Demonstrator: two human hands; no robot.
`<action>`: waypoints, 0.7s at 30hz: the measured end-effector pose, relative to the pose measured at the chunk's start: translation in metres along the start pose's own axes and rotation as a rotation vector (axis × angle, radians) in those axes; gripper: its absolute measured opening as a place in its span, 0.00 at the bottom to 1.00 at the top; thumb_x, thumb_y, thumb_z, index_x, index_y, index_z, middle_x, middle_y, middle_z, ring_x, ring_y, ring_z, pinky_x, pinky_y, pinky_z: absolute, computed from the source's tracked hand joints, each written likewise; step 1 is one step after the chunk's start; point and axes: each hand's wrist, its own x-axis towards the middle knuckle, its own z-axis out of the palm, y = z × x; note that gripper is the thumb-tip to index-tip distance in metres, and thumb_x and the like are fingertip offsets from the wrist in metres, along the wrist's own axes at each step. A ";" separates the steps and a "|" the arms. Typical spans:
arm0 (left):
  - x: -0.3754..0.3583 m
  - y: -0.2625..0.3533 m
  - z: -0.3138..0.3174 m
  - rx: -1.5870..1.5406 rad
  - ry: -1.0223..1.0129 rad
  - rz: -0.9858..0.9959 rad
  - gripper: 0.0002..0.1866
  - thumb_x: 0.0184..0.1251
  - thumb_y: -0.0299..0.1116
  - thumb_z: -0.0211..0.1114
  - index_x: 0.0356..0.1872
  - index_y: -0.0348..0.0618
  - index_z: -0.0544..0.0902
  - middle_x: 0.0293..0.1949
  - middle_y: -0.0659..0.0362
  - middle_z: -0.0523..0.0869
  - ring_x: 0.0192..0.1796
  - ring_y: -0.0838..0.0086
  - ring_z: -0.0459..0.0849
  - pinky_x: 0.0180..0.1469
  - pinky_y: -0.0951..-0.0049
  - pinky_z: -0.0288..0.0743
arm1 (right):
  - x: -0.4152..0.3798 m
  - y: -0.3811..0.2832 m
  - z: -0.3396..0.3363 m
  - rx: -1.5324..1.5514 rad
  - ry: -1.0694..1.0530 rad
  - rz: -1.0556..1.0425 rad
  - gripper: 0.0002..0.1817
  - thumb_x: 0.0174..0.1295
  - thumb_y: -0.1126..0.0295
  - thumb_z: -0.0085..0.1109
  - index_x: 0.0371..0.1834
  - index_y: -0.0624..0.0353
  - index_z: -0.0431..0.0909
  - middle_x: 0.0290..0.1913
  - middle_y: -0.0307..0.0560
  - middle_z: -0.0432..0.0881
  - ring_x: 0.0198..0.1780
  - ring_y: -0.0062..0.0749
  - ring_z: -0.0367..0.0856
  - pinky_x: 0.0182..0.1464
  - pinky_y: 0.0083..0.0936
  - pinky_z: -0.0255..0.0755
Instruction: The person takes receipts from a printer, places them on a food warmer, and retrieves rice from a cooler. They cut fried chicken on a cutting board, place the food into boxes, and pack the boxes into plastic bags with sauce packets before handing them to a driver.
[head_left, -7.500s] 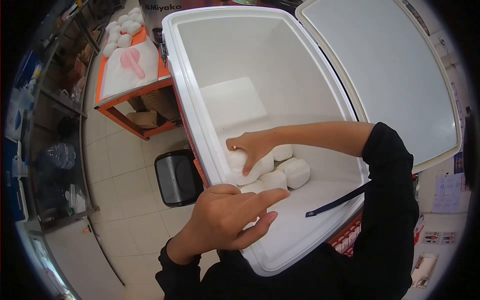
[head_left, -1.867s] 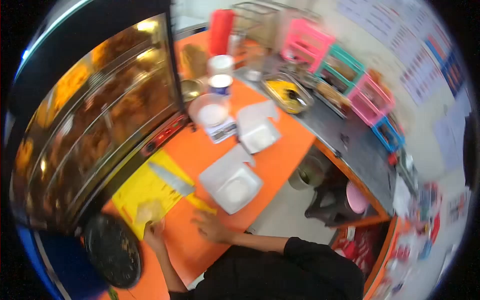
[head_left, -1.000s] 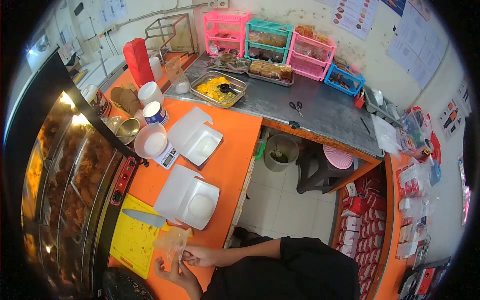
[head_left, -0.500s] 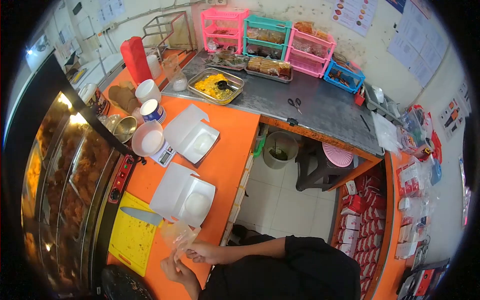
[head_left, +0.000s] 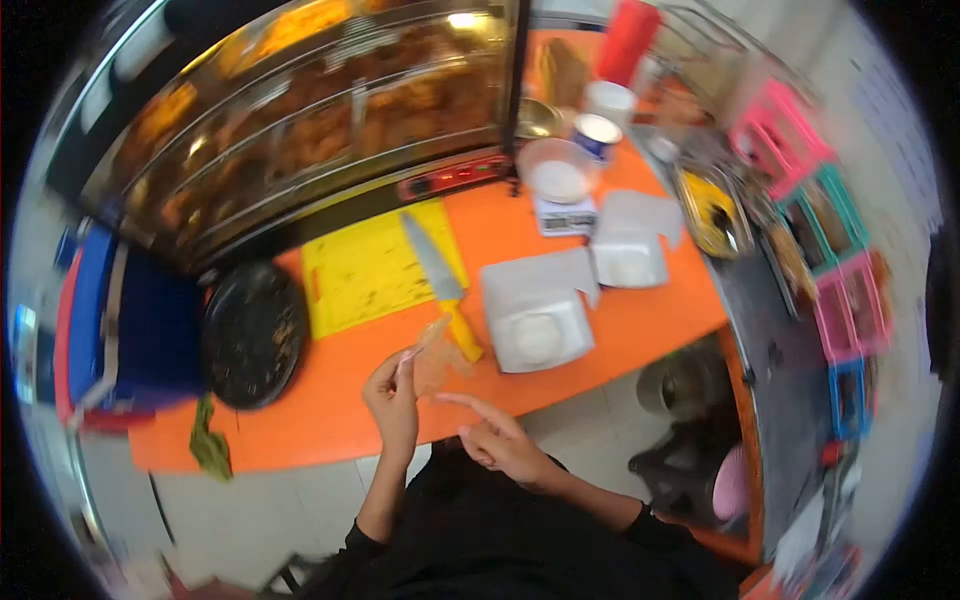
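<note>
The left hand (head_left: 392, 400) pinched a piece of thin clear plastic (head_left: 432, 355) between thumb and fingertips, above the front edge of the orange tabletop (head_left: 330, 430). So light a film probably needed only that grip at its edge. Whether it was a bag or a glove, the blur hid. The right hand (head_left: 505, 447) stood just beside it with nothing visible in its grasp, forefinger pointing toward the film and the other fingers loosely curled; I could not tell whether that fingertip touched it.

The knife (head_left: 430, 258) lay across the right edge of the yellow cutting board (head_left: 370, 265), handle toward the front edge, seemingly for easy pick-up. Two white takeaway boxes, one (head_left: 512, 277) near the front edge and the other (head_left: 630, 215) toward the right end, had their lids folded back, presumably to keep them accessible. The nearer held a rounded white mound (head_left: 535, 338). A bowl (head_left: 530, 165) rested on the digital scale (head_left: 566, 221), likely for weighing.
</note>
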 end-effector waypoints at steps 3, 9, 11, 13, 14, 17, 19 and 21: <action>-0.017 -0.005 -0.011 -0.140 0.147 -0.120 0.13 0.67 0.33 0.53 0.37 0.34 0.83 0.17 0.67 0.71 0.23 0.84 0.64 0.25 0.79 0.57 | 0.015 -0.001 -0.005 0.000 -0.101 0.171 0.18 0.68 0.67 0.42 0.60 0.57 0.63 0.15 0.29 0.57 0.16 0.11 0.52 0.18 0.11 0.47; -0.071 -0.044 -0.030 0.498 0.163 0.615 0.13 0.54 0.34 0.62 0.40 0.41 0.81 0.28 0.52 0.81 0.32 0.57 0.79 0.40 0.63 0.71 | 0.047 0.036 0.007 -0.244 -0.066 0.070 0.17 0.65 0.64 0.48 0.55 0.58 0.66 0.37 0.41 0.75 0.30 0.18 0.74 0.23 0.07 0.63; -0.112 -0.059 -0.031 0.492 0.221 0.314 0.17 0.51 0.37 0.65 0.42 0.41 0.79 0.29 0.55 0.82 0.32 0.59 0.80 0.40 0.65 0.73 | 0.061 0.069 0.009 -0.311 -0.188 0.199 0.16 0.65 0.66 0.49 0.53 0.61 0.66 0.39 0.42 0.76 0.33 0.19 0.75 0.28 0.10 0.67; -0.137 -0.061 -0.043 0.418 0.384 0.193 0.18 0.51 0.38 0.66 0.41 0.41 0.77 0.27 0.56 0.81 0.30 0.61 0.79 0.37 0.67 0.72 | 0.057 0.085 0.020 -0.113 -0.253 0.229 0.13 0.66 0.67 0.48 0.49 0.62 0.67 0.34 0.40 0.76 0.29 0.18 0.74 0.27 0.11 0.68; -0.152 -0.061 -0.049 0.311 0.421 0.125 0.19 0.50 0.39 0.67 0.41 0.41 0.76 0.25 0.56 0.80 0.29 0.64 0.79 0.34 0.69 0.72 | 0.052 0.088 0.036 -0.143 -0.334 0.276 0.13 0.66 0.67 0.48 0.49 0.62 0.67 0.34 0.40 0.76 0.29 0.18 0.74 0.27 0.11 0.68; -0.188 -0.034 -0.072 -0.042 0.717 -0.265 0.17 0.52 0.38 0.65 0.39 0.40 0.74 0.21 0.58 0.75 0.24 0.70 0.75 0.28 0.73 0.68 | 0.030 0.103 0.070 -0.062 -0.325 0.565 0.11 0.67 0.67 0.47 0.47 0.60 0.68 0.29 0.37 0.74 0.25 0.14 0.72 0.22 0.10 0.65; -0.213 -0.047 -0.084 -0.066 0.869 -0.165 0.15 0.53 0.38 0.65 0.35 0.40 0.73 0.18 0.60 0.70 0.22 0.74 0.71 0.26 0.75 0.65 | 0.031 0.142 0.074 -0.004 -0.595 0.615 0.10 0.68 0.66 0.46 0.46 0.59 0.68 0.27 0.36 0.72 0.22 0.12 0.70 0.19 0.10 0.63; -0.248 -0.046 -0.096 -0.176 0.804 -0.223 0.16 0.53 0.38 0.66 0.35 0.39 0.73 0.18 0.61 0.71 0.22 0.76 0.70 0.26 0.75 0.64 | 0.014 0.157 0.094 -0.070 -0.773 0.665 0.09 0.67 0.66 0.47 0.43 0.59 0.69 0.27 0.35 0.72 0.22 0.11 0.69 0.20 0.09 0.63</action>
